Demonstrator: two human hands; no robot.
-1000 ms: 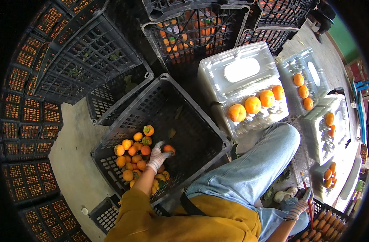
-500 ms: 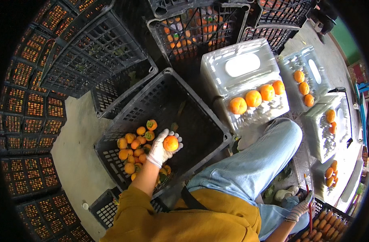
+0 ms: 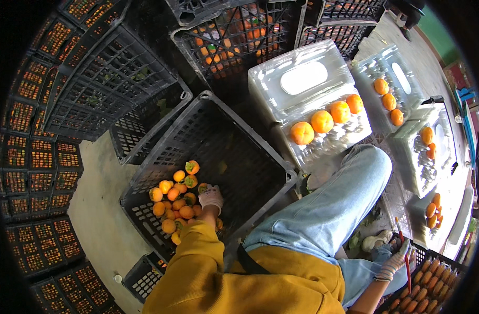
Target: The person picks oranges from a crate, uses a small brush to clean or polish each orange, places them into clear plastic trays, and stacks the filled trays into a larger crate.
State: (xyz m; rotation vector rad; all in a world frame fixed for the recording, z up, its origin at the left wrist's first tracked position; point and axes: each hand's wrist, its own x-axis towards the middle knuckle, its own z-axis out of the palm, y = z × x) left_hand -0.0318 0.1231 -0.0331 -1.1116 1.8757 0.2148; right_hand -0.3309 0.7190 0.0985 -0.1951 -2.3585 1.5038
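Note:
My left hand [image 3: 211,197], in a white glove, is down in the black plastic crate [image 3: 239,136], beside a pile of orange fruit [image 3: 175,201]. Its fingers curl over one orange fruit [image 3: 202,187] at the pile's right edge. My right hand [image 3: 392,263], also gloved, rests low at the right by my knee. It grips a thin red-handled tool [image 3: 406,269] above a crate of orange fruit [image 3: 433,293]. A clear plastic tray [image 3: 302,78] beyond my knee holds three large orange fruit [image 3: 322,121] in a row.
More clear trays [image 3: 391,78] with a few fruit stand to the right. Stacked black crates [image 3: 87,89] ring the left and far side, some filled with fruit [image 3: 234,36]. A bare concrete floor strip [image 3: 95,220] lies to the left. My jeans-clad leg [image 3: 333,204] stretches toward the trays.
My left hand, which had lifted a fruit above the pile half a second ago, has dropped back lower into the crate. The right hand has barely moved.

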